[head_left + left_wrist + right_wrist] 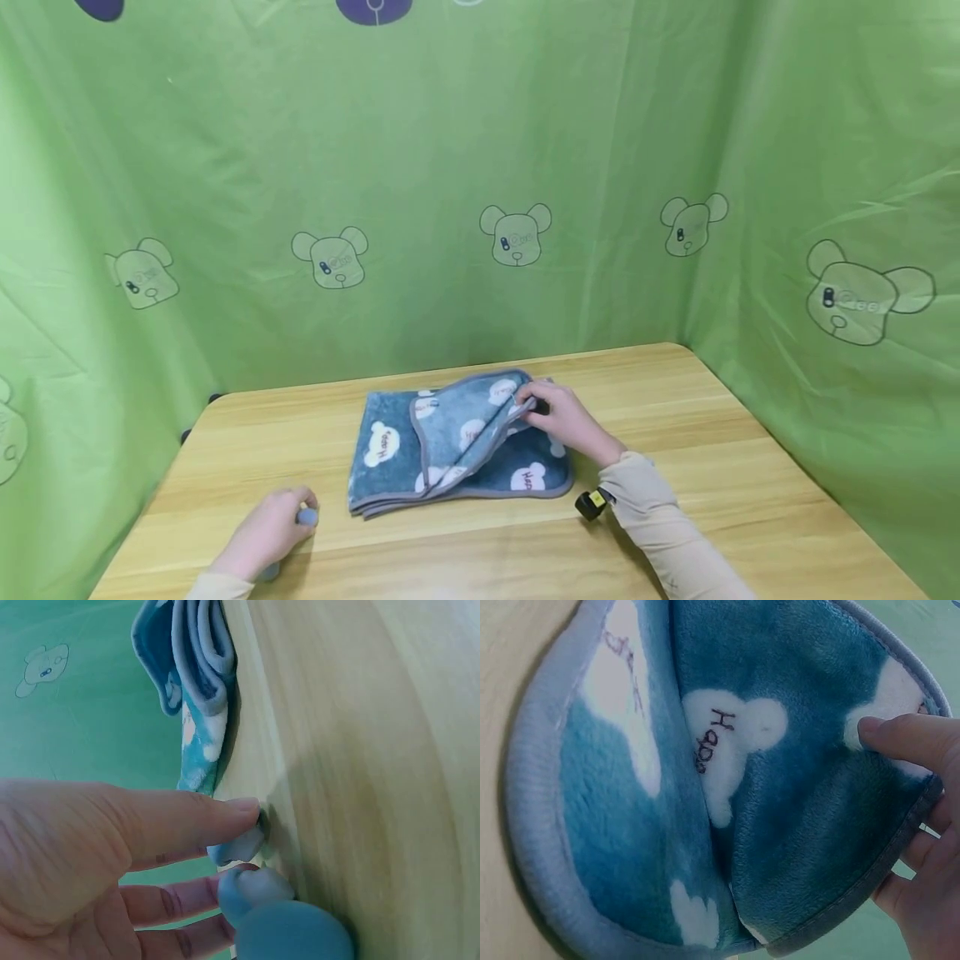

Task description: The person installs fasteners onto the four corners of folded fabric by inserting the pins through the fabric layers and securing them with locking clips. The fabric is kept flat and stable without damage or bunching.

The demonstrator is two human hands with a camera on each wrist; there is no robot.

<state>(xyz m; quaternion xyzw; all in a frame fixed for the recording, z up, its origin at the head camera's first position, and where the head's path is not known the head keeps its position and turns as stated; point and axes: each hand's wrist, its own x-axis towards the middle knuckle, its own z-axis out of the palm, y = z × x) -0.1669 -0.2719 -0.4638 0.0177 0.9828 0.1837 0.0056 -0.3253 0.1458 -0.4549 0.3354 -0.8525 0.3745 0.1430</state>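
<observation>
A folded teal blanket (465,433) with white bear heads and grey edging lies on the table, its top layer partly lifted. My right hand (562,417) pinches the raised edge. Up close, the thumb (900,739) presses the blanket's fleece (802,795) while the other fingers pass behind the border. Left of the blanket and nearer to me, my left hand (266,527) holds a small blue object with pale grey parts (307,517), close over the table. Its thumb (202,821) and fingers are around the blue object (238,847); the hand partly hides its shape.
The wooden table (420,558) carries the blanket near its middle. Green curtains (420,167) with bear outlines stand behind it and at both sides. A black wrist device (592,504) hangs at the right sleeve, close above the tabletop.
</observation>
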